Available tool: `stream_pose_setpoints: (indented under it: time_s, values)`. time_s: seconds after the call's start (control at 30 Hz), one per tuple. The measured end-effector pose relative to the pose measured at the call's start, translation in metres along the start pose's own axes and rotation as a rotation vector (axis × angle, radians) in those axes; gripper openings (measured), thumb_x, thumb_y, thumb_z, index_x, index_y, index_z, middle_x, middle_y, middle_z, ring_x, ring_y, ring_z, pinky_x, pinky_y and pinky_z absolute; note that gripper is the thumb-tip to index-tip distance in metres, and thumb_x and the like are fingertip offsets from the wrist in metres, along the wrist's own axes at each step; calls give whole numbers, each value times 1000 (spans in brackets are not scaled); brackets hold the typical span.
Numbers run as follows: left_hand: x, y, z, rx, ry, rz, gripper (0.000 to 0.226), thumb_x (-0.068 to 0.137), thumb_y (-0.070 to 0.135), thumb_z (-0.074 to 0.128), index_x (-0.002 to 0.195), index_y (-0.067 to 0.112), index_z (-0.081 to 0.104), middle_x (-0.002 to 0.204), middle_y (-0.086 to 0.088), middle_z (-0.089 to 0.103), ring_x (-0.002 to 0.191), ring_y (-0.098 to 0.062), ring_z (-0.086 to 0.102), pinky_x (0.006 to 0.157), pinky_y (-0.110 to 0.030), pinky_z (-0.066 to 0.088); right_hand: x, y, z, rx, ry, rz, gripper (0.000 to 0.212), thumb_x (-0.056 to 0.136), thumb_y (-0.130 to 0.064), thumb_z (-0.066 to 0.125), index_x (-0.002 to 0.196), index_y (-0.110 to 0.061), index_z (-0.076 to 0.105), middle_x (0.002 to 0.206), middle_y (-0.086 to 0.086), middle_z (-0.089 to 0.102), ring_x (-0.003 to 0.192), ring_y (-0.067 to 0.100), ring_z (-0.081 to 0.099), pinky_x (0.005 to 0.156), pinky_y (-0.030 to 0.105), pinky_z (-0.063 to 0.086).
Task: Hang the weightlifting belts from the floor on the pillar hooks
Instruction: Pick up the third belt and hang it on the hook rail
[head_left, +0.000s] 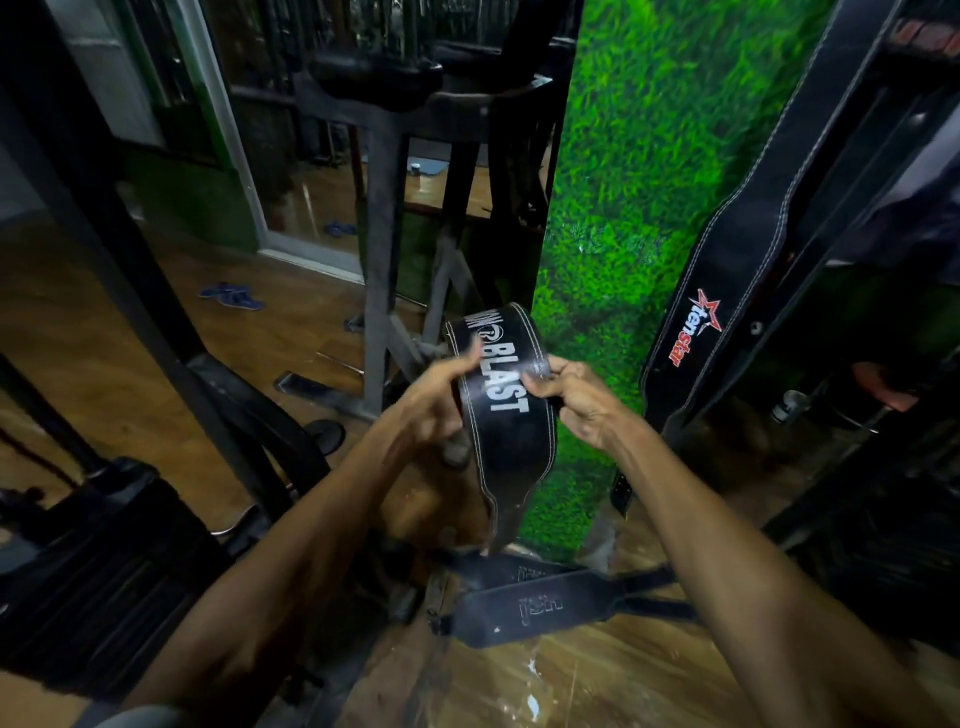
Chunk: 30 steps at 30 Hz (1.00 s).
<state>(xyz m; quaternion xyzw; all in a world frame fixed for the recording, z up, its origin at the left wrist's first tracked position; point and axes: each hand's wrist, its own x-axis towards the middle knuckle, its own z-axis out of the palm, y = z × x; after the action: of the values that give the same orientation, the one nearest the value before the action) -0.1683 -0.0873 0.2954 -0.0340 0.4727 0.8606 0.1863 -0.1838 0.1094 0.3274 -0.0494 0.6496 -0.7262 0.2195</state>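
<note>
A black leather belt with white "BLAST" lettering hangs between my two hands in front of the green grass-covered pillar. My left hand grips its left edge, thumb on the face. My right hand pinches its right edge near the top. The belt's lower end trails down toward the floor. A second black belt with a red star logo hangs on the pillar's right side; its hook is out of view. Two more dark belts lie on the wooden floor below my hands.
A grey metal machine frame stands just left of the pillar. Black gym equipment fills the lower left, and dark racks crowd the right. Blue sandals lie on the wooden floor at left.
</note>
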Motion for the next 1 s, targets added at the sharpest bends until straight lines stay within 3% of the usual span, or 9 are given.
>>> stream_pose_setpoints:
  time_s: [0.07,0.13,0.27,0.43,0.57,0.73,0.83,0.9,1.0]
  values:
    - [10,17,-3,-147,107,4,48,94,39,62,122,0,65,115,-21,72,109,-36,67,100,-53,50,-2,13,-2,-12,-64,31,39,85,12,67,124,8,65,118,20,72,113,32,67,73,21,61]
    - [15,27,-2,-140,202,-1,28,95,22,62,114,1,65,99,-17,76,97,-33,70,89,-50,55,-1,24,-9,-24,-101,88,48,80,10,72,127,6,65,121,20,72,123,36,64,90,30,61]
    - [15,18,9,-122,132,66,57,79,-1,69,135,-3,56,111,-20,70,90,-34,73,79,-51,60,0,21,-22,19,-66,144,61,76,-14,84,131,2,62,131,17,68,133,32,57,114,50,44]
    - [15,-9,21,1,-47,157,52,77,-18,62,126,-1,60,104,-20,74,87,-33,74,82,-50,61,4,-11,-26,235,-33,45,71,81,-47,77,136,-6,60,134,17,66,126,33,63,107,49,50]
    - [9,-23,26,-5,-100,155,45,77,-2,70,120,7,64,103,-14,75,89,-29,74,89,-46,59,23,-25,-34,255,64,-62,109,58,-29,99,149,-4,44,150,19,52,135,34,53,113,57,42]
    - [13,26,41,-20,-52,166,62,86,36,67,130,-6,59,112,-21,72,98,-32,71,99,-49,53,11,-14,-24,184,-5,-2,73,74,-8,85,136,12,52,132,26,64,126,36,61,112,50,46]
    - [25,43,46,183,149,258,30,84,6,75,112,-2,69,112,-20,73,92,-29,70,95,-51,55,10,-1,-21,131,-14,5,40,84,-1,75,122,5,65,116,20,73,115,33,67,101,42,55]
    - [27,38,43,289,212,301,25,81,-10,71,100,6,72,90,-9,77,75,-19,73,78,-37,61,12,3,-21,159,7,21,50,84,-7,76,130,3,59,114,16,75,120,33,65,92,35,58]
    - [24,22,36,364,126,309,39,77,-18,68,112,-1,69,87,-5,78,78,-18,72,73,-29,61,13,-7,-27,230,17,24,65,83,-28,78,136,2,57,127,17,70,127,32,62,104,42,52]
